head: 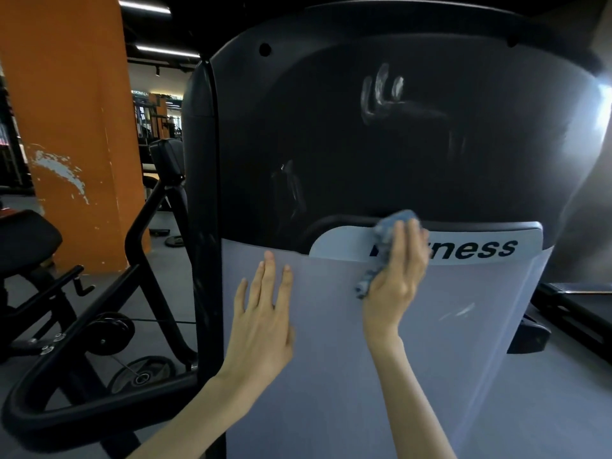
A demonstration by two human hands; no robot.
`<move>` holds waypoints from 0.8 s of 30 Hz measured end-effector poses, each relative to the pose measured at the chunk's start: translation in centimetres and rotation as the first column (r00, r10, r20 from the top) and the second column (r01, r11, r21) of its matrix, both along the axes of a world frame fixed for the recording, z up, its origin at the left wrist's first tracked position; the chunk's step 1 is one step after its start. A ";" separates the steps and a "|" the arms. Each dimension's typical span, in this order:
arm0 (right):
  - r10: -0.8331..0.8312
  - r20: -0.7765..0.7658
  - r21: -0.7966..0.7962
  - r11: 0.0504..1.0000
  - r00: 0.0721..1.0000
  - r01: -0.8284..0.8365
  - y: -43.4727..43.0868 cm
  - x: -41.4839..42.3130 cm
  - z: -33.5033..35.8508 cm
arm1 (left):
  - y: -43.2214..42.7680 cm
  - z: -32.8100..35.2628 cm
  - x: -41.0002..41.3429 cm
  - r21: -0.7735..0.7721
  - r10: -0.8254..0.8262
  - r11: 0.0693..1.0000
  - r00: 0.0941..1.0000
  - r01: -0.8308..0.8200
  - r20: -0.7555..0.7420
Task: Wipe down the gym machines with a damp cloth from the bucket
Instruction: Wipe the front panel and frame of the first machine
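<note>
A tall gym machine fills the view, with a dark upper shroud (381, 144) and a pale grey lower panel (331, 359). A white band across it carries black lettering ending in "ness" (480, 249). My right hand (397, 270) holds a crumpled blue cloth (385, 240) and presses it against the band, over the first letters. My left hand (265, 313) lies flat on the grey panel with its fingers straight and spread. The bucket is out of view.
Smear marks (381, 94) show on the dark shroud. A black tubular frame (145, 260) with a padded seat (26, 240) and weight plates (142, 372) stands at the left, before an orange pillar (69, 127). A treadmill edge (576, 309) sits at the right.
</note>
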State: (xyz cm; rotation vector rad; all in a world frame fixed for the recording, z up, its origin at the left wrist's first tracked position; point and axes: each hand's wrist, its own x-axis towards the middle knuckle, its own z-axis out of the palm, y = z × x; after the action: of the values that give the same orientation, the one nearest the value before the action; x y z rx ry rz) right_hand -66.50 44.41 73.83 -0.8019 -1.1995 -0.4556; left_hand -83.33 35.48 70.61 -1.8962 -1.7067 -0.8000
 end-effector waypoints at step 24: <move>0.029 0.638 0.132 0.980 0.770 -0.146 2.9 11.0 -0.3 | 2.5 -1.0 14.3 0.086 -0.042 0.996 0.983 0.027 0.176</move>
State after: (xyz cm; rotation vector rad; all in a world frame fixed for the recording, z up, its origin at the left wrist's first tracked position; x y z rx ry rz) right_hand -55.55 47.28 73.56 -0.4340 -1.7906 -0.7826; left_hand -68.99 38.00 69.66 -1.8508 -1.7185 -1.0656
